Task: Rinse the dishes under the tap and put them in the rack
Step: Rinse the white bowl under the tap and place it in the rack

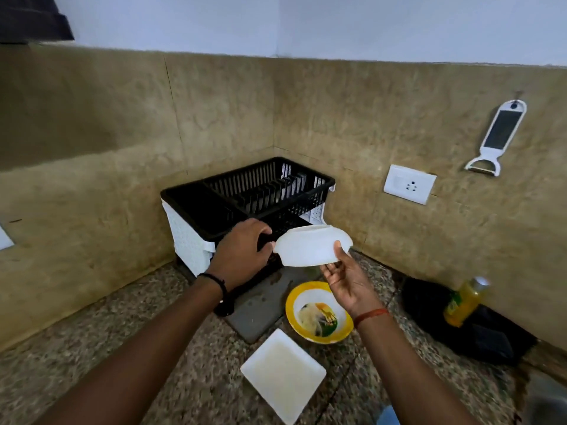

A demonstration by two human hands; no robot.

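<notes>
so both hands, left hand (242, 250) and right hand (343, 279), hold a white bowl (311, 248) just by the empty dish rack (245, 194); yellow-rimmed bowl (319, 312) looks dirty, square white plate (283, 374) waits on the table (107, 348).

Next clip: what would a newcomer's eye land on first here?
Centre frame, both hands hold a white bowl in front of the black dish rack in the tiled corner: left hand at its left edge, right hand under its right side. Below, on the speckled counter, sit a yellow-rimmed bowl and a white square plate.
</notes>
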